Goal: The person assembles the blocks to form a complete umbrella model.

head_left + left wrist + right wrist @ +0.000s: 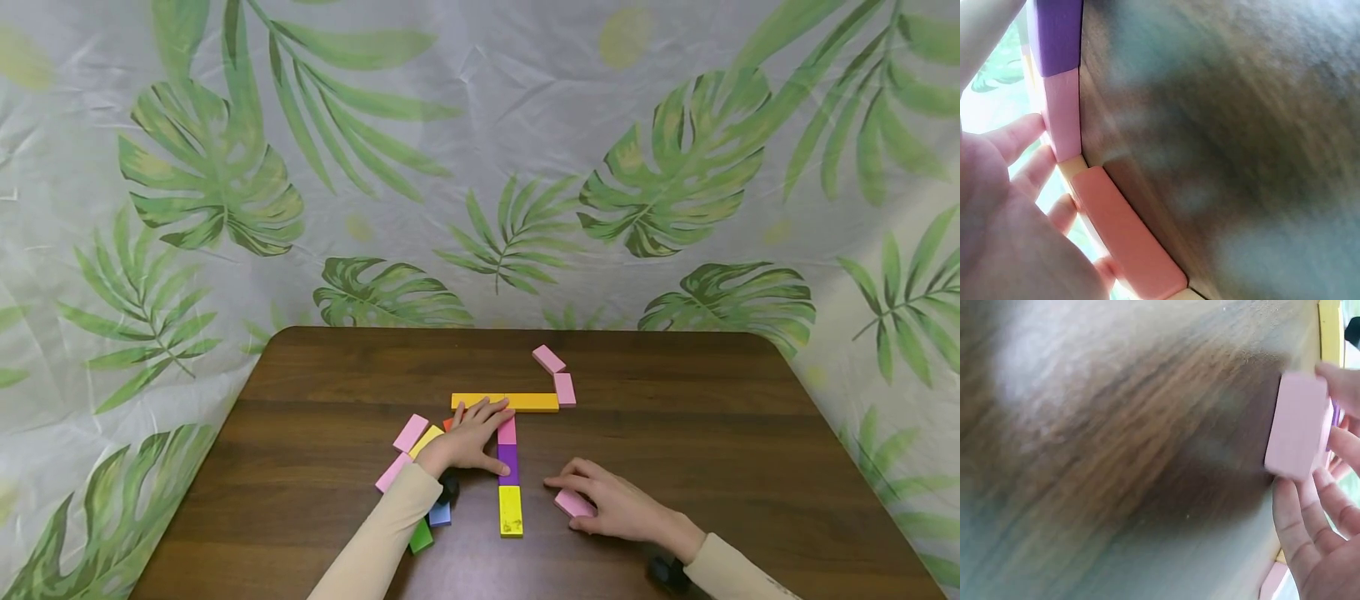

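My left hand (467,443) reaches over a T-shaped layout of flat blocks, its fingers loosely extended. In the left wrist view its fingertips touch a pink block (1063,115) and an orange-red block (1125,231); its thumb lies at the purple block (509,455). A yellow block (511,504) forms the near end of the stem, and two orange-yellow blocks (531,402) make the crossbar. To the right of the stem, my right hand (618,507) pinches a loose pink block (1297,425) between thumb and fingertips, low at the tabletop.
Two pink blocks (565,389) extend from the crossbar's right end. Left of the stem lies a loose group with pink (411,433), yellow (426,440), blue (440,514) and green (422,536) blocks, partly behind my left forearm. A leaf-patterned cloth (480,167) hangs behind the wooden table (712,400).
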`<state>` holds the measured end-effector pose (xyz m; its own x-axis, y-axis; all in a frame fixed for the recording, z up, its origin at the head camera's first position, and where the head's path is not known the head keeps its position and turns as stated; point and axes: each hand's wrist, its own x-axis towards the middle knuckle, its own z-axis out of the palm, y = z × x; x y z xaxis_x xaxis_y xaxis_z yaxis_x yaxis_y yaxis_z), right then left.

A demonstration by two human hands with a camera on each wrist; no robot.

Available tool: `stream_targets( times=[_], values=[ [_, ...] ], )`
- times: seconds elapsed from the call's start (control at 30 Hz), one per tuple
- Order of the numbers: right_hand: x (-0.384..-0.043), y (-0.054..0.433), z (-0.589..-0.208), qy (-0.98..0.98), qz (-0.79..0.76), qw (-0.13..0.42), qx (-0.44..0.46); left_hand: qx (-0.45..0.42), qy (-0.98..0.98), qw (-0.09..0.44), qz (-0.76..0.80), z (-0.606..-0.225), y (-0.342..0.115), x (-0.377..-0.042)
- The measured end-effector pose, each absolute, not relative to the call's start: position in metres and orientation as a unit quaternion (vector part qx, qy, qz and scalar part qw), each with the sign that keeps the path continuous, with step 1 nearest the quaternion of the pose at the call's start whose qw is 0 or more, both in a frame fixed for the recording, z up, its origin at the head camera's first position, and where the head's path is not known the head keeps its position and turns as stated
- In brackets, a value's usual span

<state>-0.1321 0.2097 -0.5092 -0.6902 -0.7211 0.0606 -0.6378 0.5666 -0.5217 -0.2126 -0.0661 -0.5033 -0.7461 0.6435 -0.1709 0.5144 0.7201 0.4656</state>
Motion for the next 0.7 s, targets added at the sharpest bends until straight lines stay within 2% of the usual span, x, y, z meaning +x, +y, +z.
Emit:
stream_targets(
  times=[0.2,0.7],
  values=[
    [-0.136,0.207,-0.51,0.884,-0.26,0.083,-0.379,0.315,0.914,0.163,0.198,-0.504,-0.066,-0.212],
    [-0.155,0.208,-0.51,0.897,-0.245,0.042,-0.366,0.318,0.913,0.161,0.198,-0.508,-0.067,-0.214]
  ],
)
